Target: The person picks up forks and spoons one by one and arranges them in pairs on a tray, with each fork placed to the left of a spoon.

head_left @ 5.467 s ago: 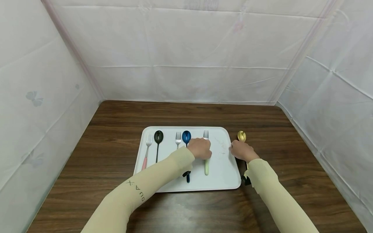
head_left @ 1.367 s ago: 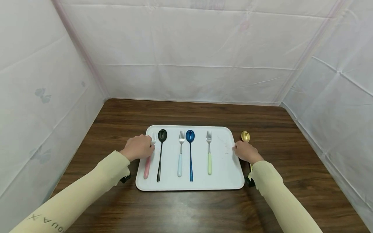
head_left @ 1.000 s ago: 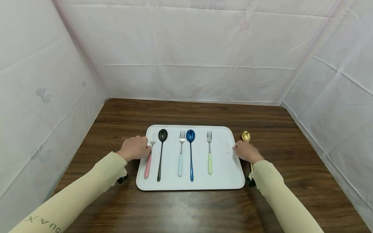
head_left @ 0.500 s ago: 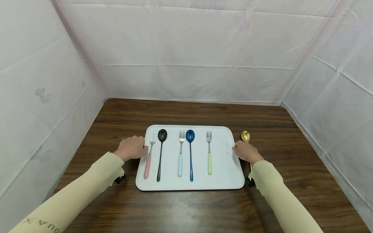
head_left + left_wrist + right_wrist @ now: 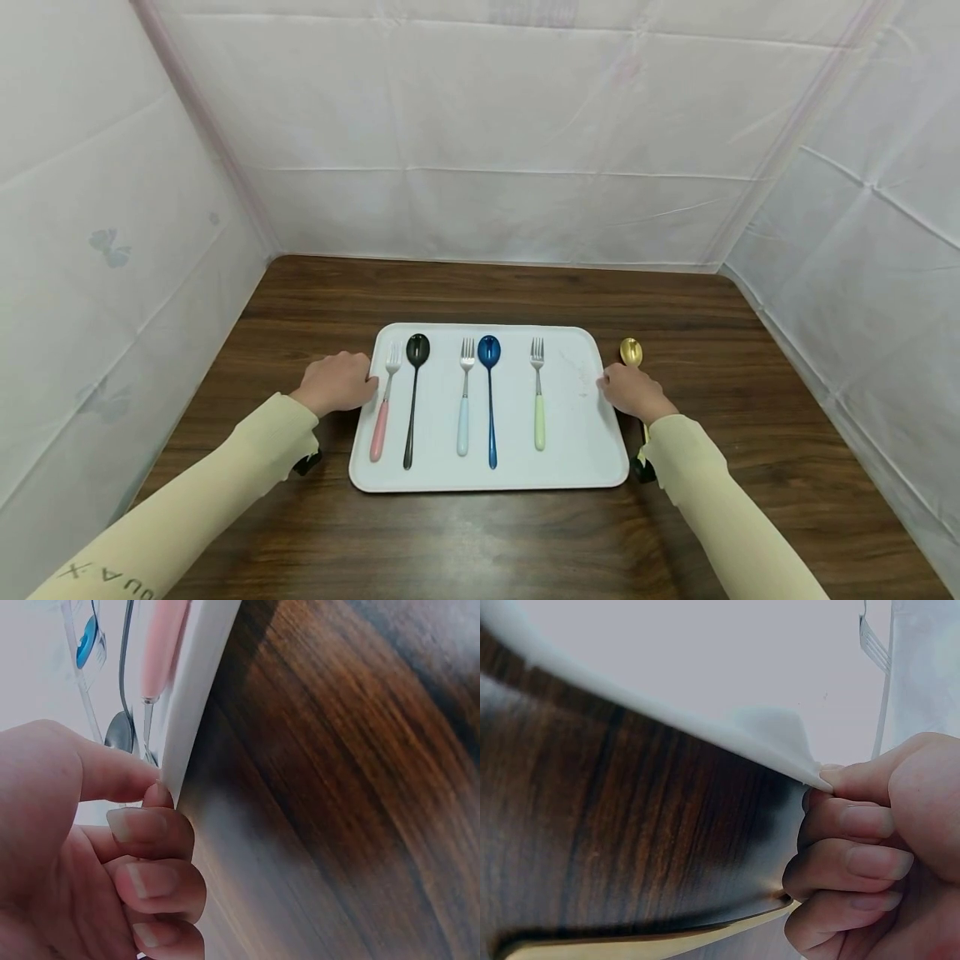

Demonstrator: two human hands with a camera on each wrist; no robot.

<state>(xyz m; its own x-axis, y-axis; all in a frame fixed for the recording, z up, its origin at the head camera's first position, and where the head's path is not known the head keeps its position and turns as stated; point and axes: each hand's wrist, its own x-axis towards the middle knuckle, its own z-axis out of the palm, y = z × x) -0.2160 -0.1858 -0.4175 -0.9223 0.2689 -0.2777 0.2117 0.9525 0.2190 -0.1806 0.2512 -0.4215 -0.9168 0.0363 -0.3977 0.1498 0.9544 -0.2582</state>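
Note:
A white tray (image 5: 576, 454) lies on the wooden table, and my hands are at its two short sides. My left hand (image 5: 334, 384) holds the left rim, thumb above and curled fingers below in the left wrist view. On the right, my right hand (image 5: 633, 390) pinches the opposite rim between thumb and forefinger, as the right wrist view shows. In a row on the tray lie a pink-handled fork (image 5: 380, 429), a black spoon (image 5: 413, 392), a light-blue-handled fork (image 5: 463, 417), a blue spoon (image 5: 490, 354) and a green-handled fork (image 5: 539, 417).
A gold spoon (image 5: 631, 352) lies on the table (image 5: 465, 550) just right of the tray, partly hidden beneath my right hand and sleeve. White sheeting (image 5: 480, 208) walls in the table at the back and both sides.
My left hand was over the green-handled fork, then at the pink-handled fork, and has since shifted left onto the tray's rim. My right hand keeps its place at the right rim.

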